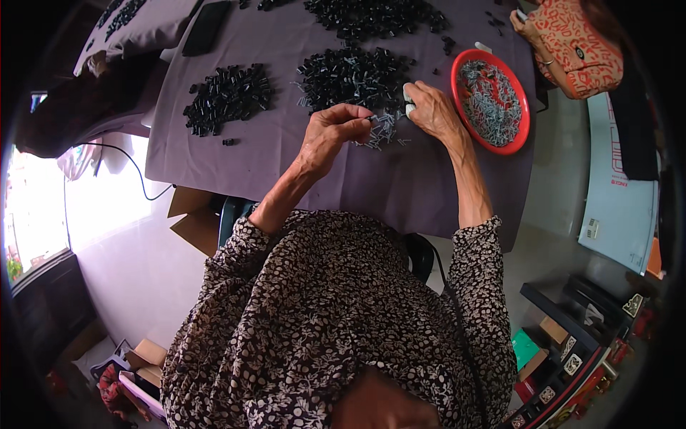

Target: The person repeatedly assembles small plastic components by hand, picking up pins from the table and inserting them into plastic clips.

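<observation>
Desk point(236, 164) under a mauve cloth, filling the upper middle. Pale blue carton point(620, 193) off the desk's right edge, flat, with a small white label near its lower corner and red print higher up. Orange patterned bag point(572, 43) at the far right corner. Red bowl point(457, 79) of grey metal clips near the right edge. Heaps of small black parts point(229, 96) across the far half. Brown boxes point(189, 222) below the near left corner. Left hand point(332, 132) pinched shut on a small black part point(371, 119) at mid-desk. Right hand point(432, 107) curled, fingertips down on loose grey clips point(382, 132), white tape on one finger; grip unclear.
</observation>
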`<action>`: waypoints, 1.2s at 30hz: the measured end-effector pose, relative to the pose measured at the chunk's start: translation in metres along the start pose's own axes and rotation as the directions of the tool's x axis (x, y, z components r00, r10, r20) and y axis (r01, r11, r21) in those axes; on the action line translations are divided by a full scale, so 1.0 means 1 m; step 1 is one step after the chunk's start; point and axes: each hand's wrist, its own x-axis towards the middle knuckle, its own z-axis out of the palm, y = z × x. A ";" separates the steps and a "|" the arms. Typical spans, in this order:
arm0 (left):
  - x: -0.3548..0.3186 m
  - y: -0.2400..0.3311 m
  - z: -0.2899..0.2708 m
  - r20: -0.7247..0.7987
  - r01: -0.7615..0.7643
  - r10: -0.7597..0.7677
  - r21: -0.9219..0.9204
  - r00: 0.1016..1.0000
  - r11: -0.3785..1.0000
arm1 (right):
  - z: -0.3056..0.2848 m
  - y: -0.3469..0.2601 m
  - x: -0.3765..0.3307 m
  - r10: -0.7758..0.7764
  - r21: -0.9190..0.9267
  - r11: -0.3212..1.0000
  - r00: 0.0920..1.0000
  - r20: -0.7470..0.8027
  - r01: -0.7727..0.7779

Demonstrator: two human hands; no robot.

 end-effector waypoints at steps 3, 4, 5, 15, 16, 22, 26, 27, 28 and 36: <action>0.001 0.000 0.000 0.005 0.007 -0.007 -0.003 1.000 1.000 | 0.004 0.003 -0.004 -0.010 0.029 1.000 0.998 -0.057 0.011; 0.001 -0.001 0.001 0.005 0.007 -0.007 -0.002 1.000 1.000 | 0.006 0.003 -0.004 -0.012 0.045 0.999 0.997 -0.073 0.016; 0.002 -0.001 0.002 0.002 0.006 -0.006 -0.005 1.000 1.000 | 0.007 0.003 -0.003 -0.013 0.060 0.998 0.996 -0.091 0.019; 0.005 0.000 0.011 -0.014 0.019 -0.019 -0.001 1.000 1.000 | 0.003 -0.001 -0.005 -0.142 -0.133 0.983 0.984 -0.106 0.128; 0.006 0.000 0.011 -0.013 0.019 -0.019 0.000 1.000 1.000 | 0.001 0.000 -0.008 -0.030 0.012 0.999 0.994 -0.109 0.031; 0.007 0.001 0.018 0.002 0.054 -0.054 -0.052 0.999 0.997 | 0.001 0.003 -0.026 0.365 0.617 0.722 0.930 0.048 -0.315; 0.010 0.001 0.024 0.002 0.073 -0.073 -0.062 0.997 0.995 | -0.001 -0.004 -0.028 0.402 0.760 0.584 0.915 0.034 -0.285; 0.010 0.002 0.024 0.008 0.076 -0.076 -0.079 0.997 0.994 | -0.001 -0.005 -0.029 0.409 0.832 0.478 0.910 0.074 -0.282; 0.011 0.002 0.024 0.007 0.075 -0.075 -0.079 0.997 0.994 | -0.001 -0.007 -0.029 0.408 0.832 0.478 0.910 0.074 -0.281; 0.008 0.017 0.041 0.008 0.002 0.000 -0.167 1.000 0.986 | -0.007 -0.041 -0.028 0.367 0.999 0.017 0.929 -0.042 0.038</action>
